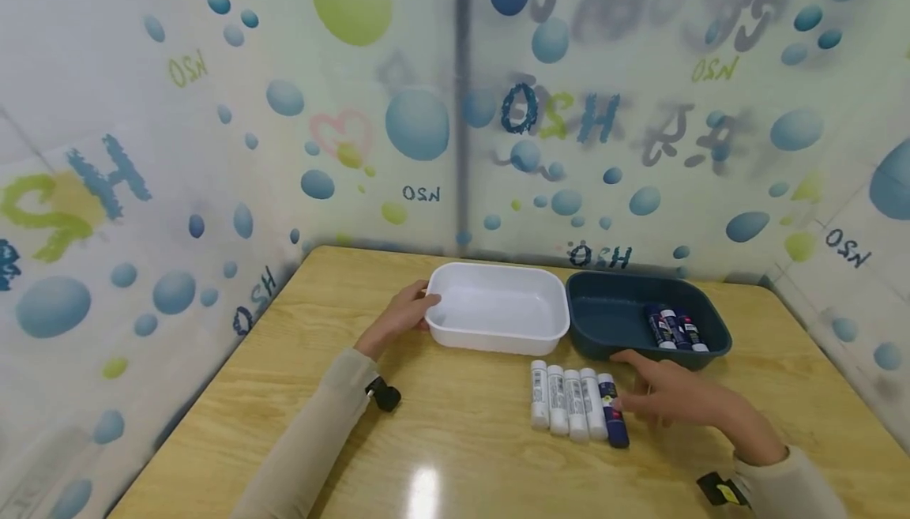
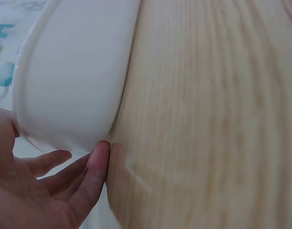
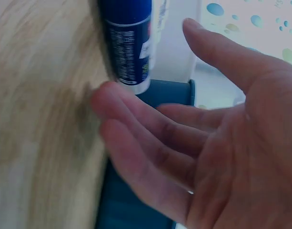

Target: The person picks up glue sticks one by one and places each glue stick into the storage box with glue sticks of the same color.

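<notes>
My left hand grips the left end of a white plastic tub, thumb over the rim and fingers outside. In the left wrist view, those fingertips touch the tub's outer wall near the tabletop. My right hand is beside a dark blue glue stick, thumb and fingers spread apart around nothing. That stick lies at the right end of a row of several white glue sticks. In the right wrist view, the fingertips are close to the blue stick's white end; whether they touch is unclear.
A dark teal tub stands against the white one's right side, with several blue glue sticks lying in its right part. Both tubs sit near the back of the wooden table. A patterned curtain-like wall rises behind and at the sides.
</notes>
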Demonstrator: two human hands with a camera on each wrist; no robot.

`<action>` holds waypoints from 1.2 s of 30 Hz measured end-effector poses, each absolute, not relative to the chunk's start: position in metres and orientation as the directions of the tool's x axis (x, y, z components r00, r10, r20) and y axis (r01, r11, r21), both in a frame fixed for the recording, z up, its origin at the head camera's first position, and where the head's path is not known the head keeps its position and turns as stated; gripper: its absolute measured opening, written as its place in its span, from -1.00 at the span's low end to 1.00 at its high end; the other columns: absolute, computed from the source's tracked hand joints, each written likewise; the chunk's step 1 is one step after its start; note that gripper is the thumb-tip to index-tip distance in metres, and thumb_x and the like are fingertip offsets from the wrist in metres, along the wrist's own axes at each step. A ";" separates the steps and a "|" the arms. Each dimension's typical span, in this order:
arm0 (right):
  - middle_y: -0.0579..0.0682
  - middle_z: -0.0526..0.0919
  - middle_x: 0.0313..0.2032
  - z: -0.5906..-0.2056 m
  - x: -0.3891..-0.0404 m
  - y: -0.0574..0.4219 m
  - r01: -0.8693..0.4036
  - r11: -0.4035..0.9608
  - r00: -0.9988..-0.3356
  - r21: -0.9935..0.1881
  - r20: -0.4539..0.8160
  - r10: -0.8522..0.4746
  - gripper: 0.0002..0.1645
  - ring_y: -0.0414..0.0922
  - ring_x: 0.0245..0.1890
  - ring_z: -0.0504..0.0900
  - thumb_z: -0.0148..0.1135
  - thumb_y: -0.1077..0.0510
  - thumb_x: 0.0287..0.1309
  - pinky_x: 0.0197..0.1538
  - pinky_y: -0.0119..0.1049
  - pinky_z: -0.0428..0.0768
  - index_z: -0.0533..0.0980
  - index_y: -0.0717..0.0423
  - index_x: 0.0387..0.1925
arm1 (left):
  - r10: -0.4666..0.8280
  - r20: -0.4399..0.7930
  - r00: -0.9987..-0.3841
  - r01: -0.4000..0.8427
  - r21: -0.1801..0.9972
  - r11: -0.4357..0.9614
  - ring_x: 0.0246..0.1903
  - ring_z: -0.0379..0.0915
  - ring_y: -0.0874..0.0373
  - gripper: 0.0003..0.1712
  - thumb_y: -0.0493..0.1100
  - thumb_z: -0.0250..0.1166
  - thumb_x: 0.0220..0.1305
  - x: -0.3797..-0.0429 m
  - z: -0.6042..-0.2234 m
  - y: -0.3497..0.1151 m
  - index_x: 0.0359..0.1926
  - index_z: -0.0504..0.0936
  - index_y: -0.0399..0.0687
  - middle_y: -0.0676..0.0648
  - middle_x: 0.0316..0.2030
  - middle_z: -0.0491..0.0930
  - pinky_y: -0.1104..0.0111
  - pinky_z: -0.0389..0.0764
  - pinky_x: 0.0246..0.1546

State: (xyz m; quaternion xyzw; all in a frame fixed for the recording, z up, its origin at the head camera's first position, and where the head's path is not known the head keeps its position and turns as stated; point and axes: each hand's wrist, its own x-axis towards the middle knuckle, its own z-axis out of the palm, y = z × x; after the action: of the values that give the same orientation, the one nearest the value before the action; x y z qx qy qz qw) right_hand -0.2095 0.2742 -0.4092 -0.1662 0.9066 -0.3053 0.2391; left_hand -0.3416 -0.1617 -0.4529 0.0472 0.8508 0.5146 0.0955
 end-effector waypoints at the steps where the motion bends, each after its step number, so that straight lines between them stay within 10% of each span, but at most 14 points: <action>1: -0.01 0.61 -0.47 -0.410 -0.209 0.274 -0.162 0.764 -0.836 -0.625 -0.324 -0.443 -0.09 -0.09 -0.52 0.60 0.34 -0.14 0.34 -0.46 -0.25 0.60 0.21 0.29 0.46 | 0.178 -0.114 -0.977 -0.019 0.886 0.463 -0.29 0.58 0.14 -0.40 -0.01 0.12 0.54 -0.341 -0.453 -0.161 0.45 0.36 -0.21 -0.35 0.20 0.56 0.40 0.66 -0.32; 36: -0.09 0.57 -0.51 -0.425 -0.216 0.272 -0.227 0.733 -0.803 -0.642 -0.303 -0.514 -0.23 -0.15 -0.57 0.55 0.38 -0.10 0.31 -0.48 -0.36 0.46 0.37 0.19 0.38 | 0.179 -0.124 -0.976 -0.027 0.885 0.465 -0.12 0.62 0.05 -0.39 0.01 0.11 0.55 -0.342 -0.453 -0.159 0.45 0.36 -0.21 -0.38 0.26 0.54 0.41 0.67 -0.25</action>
State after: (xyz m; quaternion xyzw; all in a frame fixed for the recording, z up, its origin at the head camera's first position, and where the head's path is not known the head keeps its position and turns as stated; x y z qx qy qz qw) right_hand -0.2162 0.2723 -0.4248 -0.2057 0.8999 -0.3023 0.2375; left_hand -0.3423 -0.1587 -0.4525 0.0449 0.8500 0.5153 0.0999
